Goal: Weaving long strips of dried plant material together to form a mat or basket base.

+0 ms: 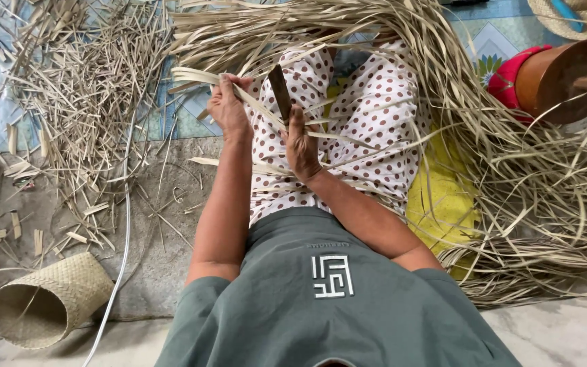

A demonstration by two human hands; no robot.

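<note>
My left hand (227,105) grips a pale dried leaf strip (191,76) that runs from the left across my lap. My right hand (301,144) holds a short dark knife blade (280,92) upright against the same strip. Both hands sit over my legs in white trousers with brown dots (375,115). The strip passes between the two hands and its far end merges with the other leaves.
A big heap of dried leaf strips (531,177) fills the right and top. Cut scraps (83,102) litter the left floor. A small woven basket (49,302) lies on its side at lower left. A brown round container (558,78) and a yellow cushion (443,204) are at right.
</note>
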